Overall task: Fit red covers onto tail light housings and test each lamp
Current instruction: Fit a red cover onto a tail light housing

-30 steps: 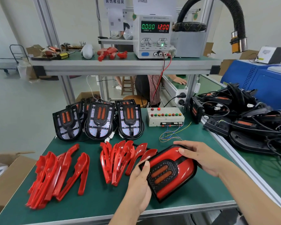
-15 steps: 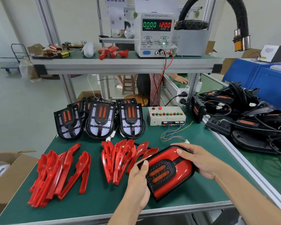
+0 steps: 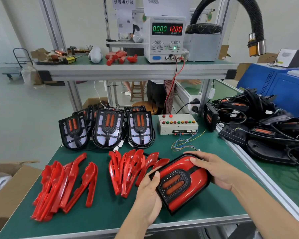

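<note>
A tail light [image 3: 183,183] with its red cover on lies tilted on the green table [image 3: 110,209] near the front edge. My left hand [image 3: 148,195] grips its left end, thumb on the black rim. My right hand [image 3: 212,169] holds its far right end with fingers curled over the red cover. Two piles of loose red covers [image 3: 64,185] [image 3: 128,169] lie to the left. Several uncovered black housings [image 3: 108,128] stand leaning at the back.
A button test box [image 3: 178,124] with loose wires sits behind the lamp. The power supply [image 3: 166,38] on the upper shelf reads 0.000 and 12.00. A heap of wired black lamps [image 3: 259,125] fills the right side. A cardboard box [image 3: 5,185] stands at the left.
The lamp and both hands hold nearly the same place; the head camera has tipped slightly, so the scene sits a little higher in view.
</note>
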`<state>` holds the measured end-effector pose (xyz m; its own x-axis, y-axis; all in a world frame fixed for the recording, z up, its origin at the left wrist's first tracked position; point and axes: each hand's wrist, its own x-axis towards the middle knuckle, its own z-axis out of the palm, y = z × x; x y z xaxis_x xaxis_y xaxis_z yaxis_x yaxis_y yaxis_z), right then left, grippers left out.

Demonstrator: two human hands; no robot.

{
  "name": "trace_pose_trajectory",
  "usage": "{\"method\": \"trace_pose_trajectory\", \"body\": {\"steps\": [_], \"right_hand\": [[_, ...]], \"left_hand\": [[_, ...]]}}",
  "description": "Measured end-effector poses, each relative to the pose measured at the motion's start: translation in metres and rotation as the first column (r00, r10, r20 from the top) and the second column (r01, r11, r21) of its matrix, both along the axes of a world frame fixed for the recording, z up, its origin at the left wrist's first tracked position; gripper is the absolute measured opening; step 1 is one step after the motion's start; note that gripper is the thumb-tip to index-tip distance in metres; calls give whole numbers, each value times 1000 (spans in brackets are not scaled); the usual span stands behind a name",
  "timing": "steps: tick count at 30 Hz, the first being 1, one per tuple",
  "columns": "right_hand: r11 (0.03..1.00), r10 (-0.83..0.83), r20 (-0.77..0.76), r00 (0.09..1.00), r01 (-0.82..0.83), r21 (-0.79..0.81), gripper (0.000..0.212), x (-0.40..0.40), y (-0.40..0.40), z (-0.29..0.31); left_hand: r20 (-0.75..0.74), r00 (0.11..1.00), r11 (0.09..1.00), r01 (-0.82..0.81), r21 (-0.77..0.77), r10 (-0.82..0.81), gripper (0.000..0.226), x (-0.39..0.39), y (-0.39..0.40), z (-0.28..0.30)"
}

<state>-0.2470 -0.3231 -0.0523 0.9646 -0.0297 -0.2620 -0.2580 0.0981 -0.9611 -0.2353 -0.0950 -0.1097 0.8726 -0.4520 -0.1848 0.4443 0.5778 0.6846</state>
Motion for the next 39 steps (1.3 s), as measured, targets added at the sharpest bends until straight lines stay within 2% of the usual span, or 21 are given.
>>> {"method": "trace_pose_trajectory", "body": {"steps": [7,12,18,21,25,33,37,39], "right_hand": [[998,-62,4,998,62,6,29,1,2,3],[995,-91,-6,996,92,40,41,0,-2,4],[993,-104,-18,994,105,45,40,-3,-3,3],[995,-91,-11,996,92,36,37,-5,-4,4],[995,-91,-20,996,91,47,28,-6,-9,4],[997,-73,-14,997,73,20,40,-3,-17,5],[998,-66,-32,997,66,-13,29,-2,-17,6],[998,-64,-59,996,63,-26,30,-4,-19,5]], "left_hand": [[100,993,994,-72,83,63,37,0,-4,-5],[161,985,994,-78,77,65,36,0,-2,2],[231,969,982,-126,139,91,39,-9,-5,8],[211,974,982,-110,151,77,32,-12,-4,8],[185,982,986,-69,151,40,33,-15,-3,14],[174,985,982,-24,187,-9,34,-16,-4,15],[146,989,988,-10,154,-13,34,-16,-3,10],[162,986,984,10,178,-39,33,-18,-2,10]]}}
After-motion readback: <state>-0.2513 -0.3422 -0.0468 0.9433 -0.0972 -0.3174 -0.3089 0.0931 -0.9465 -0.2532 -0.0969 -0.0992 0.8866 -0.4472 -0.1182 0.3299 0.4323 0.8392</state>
